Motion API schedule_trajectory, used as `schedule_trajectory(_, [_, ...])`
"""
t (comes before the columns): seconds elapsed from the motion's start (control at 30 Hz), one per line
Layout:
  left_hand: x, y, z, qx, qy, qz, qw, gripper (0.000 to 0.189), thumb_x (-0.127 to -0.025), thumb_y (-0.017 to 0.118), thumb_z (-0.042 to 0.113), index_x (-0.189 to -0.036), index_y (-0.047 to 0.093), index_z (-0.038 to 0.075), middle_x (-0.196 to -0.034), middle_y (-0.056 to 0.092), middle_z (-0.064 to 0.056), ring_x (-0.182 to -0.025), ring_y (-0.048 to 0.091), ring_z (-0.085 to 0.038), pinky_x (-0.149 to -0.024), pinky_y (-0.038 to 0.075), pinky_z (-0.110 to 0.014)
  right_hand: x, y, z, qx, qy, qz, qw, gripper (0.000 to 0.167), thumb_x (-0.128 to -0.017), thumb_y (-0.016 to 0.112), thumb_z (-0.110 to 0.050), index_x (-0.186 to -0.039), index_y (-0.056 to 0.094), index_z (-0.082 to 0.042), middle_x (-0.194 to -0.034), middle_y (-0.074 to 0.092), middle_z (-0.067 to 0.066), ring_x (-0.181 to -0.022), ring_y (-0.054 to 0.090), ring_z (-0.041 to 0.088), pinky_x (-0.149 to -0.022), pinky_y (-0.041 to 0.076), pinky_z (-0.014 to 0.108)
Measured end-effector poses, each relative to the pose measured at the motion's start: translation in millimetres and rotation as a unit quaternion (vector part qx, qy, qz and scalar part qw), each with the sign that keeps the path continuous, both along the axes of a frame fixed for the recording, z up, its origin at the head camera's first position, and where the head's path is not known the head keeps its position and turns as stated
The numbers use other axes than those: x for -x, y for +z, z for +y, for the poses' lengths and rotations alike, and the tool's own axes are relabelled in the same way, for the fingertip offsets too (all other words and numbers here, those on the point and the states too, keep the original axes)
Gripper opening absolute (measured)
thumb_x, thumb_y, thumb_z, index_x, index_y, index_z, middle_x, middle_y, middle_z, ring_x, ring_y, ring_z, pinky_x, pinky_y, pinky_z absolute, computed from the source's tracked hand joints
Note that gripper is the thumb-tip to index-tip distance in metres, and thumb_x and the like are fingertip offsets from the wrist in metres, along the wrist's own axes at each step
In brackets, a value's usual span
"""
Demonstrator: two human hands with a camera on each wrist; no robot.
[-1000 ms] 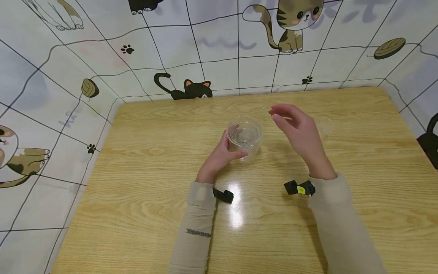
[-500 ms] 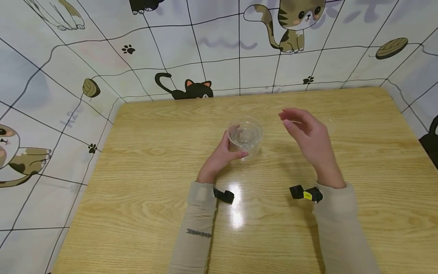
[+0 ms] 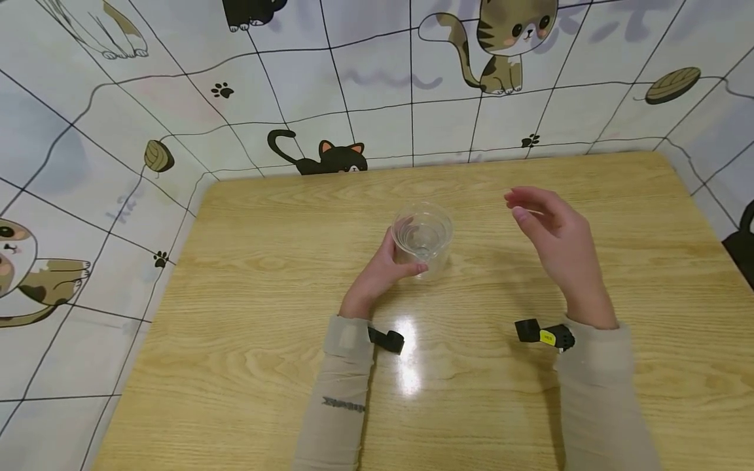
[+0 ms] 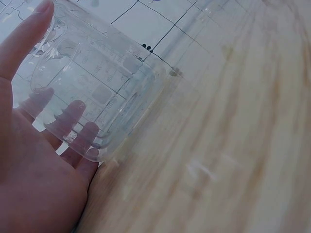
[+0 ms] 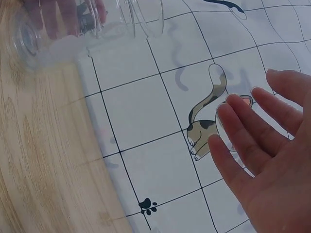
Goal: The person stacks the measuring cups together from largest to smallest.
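A clear cup (image 3: 432, 252) stands upright on the wooden table, with several concentric rings showing inside its rim. I cannot tell whether it is one cup or a nested stack. My left hand (image 3: 377, 278) grips its left side, thumb across the near side. In the left wrist view, the fingers show through the clear wall of the cup (image 4: 112, 77), which bears faint markings. Off to the right, my right hand (image 3: 559, 245) hovers above the table, fingers loosely bent and holding nothing. The right wrist view shows that hand (image 5: 272, 155) apart from the cup (image 5: 63, 39).
The wooden table (image 3: 247, 261) meets a white backdrop (image 3: 383, 85) with grid lines and cat drawings at the back and sides. A bright light reflection lies on the tabletop in front of the cup. Each wrist carries a small black strapped-on device.
My right hand has drifted to the right, away from the cup. A faint clear patch earlier visible beside it no longer shows. My left hand and the cup have stayed in place.
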State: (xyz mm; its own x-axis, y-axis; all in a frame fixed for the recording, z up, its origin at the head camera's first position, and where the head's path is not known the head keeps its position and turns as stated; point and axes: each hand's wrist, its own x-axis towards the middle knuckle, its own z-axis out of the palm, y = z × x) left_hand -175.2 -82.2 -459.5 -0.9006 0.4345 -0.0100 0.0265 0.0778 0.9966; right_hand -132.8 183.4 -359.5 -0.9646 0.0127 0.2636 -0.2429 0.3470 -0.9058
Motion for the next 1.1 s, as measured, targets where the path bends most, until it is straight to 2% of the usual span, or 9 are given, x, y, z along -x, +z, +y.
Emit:
schedule_trajectory(0.13, [-0.5, -1.3, -0.7, 0.007, 0.004, 0.005, 1.0, 0.087, -0.069, 0.078, 0.021, -0.134, 0.024, 0.04, -0.135, 0.033, 0.009, -0.126, 0.028, -0.007, -0.105, 0.011, -0.038, 2.0, -4.4, 8, 0.0, -0.019, -0.002, 0.9998, 0.034, -0.089, 0.054, -0.021, -0.123, 0.053, -0.017, -0.116, 0.056, 0.003, -0.104, 0.052, 0.011, -0.08, 0.041, 0.016])
schedule_trajectory(0.37, [-7.5, 18.3, -1.1, -0.008, -0.011, -0.009, 0.9999, 0.086, -0.071, 0.076, 0.015, -0.137, 0.023, 0.031, -0.139, 0.031, 0.001, -0.13, 0.023, -0.013, -0.106, 0.009, -0.036, 4.4, -6.0, 16, -0.011, -0.046, -0.001, 0.9989, 0.033, -0.091, 0.05, -0.024, -0.123, 0.053, -0.015, -0.116, 0.057, 0.001, -0.105, 0.051, 0.009, -0.085, 0.037, 0.019])
schedule_trajectory(0.47, [-9.0, 22.3, -1.3, -0.005, -0.014, -0.009, 0.9998, 0.086, -0.072, 0.075, 0.015, -0.137, 0.022, 0.031, -0.14, 0.03, -0.001, -0.13, 0.022, -0.014, -0.106, 0.01, -0.036, 6.0, -8.5, 21, -0.015, -0.054, 0.006, 0.9984, 0.032, -0.092, 0.049, -0.024, -0.123, 0.054, -0.015, -0.116, 0.056, 0.002, -0.105, 0.051, 0.009, -0.086, 0.037, 0.02])
schedule_trajectory(0.83, [-9.8, 23.0, -1.2, -0.007, -0.013, -0.011, 0.9998, 0.085, -0.072, 0.075, 0.015, -0.138, 0.023, 0.03, -0.14, 0.029, -0.002, -0.13, 0.022, -0.015, -0.106, 0.009, -0.037, 4.8, -12.7, 41, -0.044, -0.099, -0.02, 0.9939, 0.035, -0.092, 0.049, -0.027, -0.125, 0.052, -0.02, -0.119, 0.055, -0.004, -0.107, 0.049, 0.005, -0.09, 0.036, 0.021])
schedule_trajectory(1.1, [-8.8, 22.9, -1.0, -0.017, -0.016, -0.008, 0.9997, 0.085, -0.072, 0.075, 0.014, -0.138, 0.023, 0.028, -0.14, 0.029, -0.004, -0.13, 0.023, -0.017, -0.105, 0.011, -0.037, 6.4, -17.5, 55, -0.047, -0.126, -0.048, 0.9897, 0.036, -0.091, 0.049, -0.028, -0.127, 0.05, -0.023, -0.124, 0.052, -0.006, -0.11, 0.047, 0.005, -0.094, 0.034, 0.023])
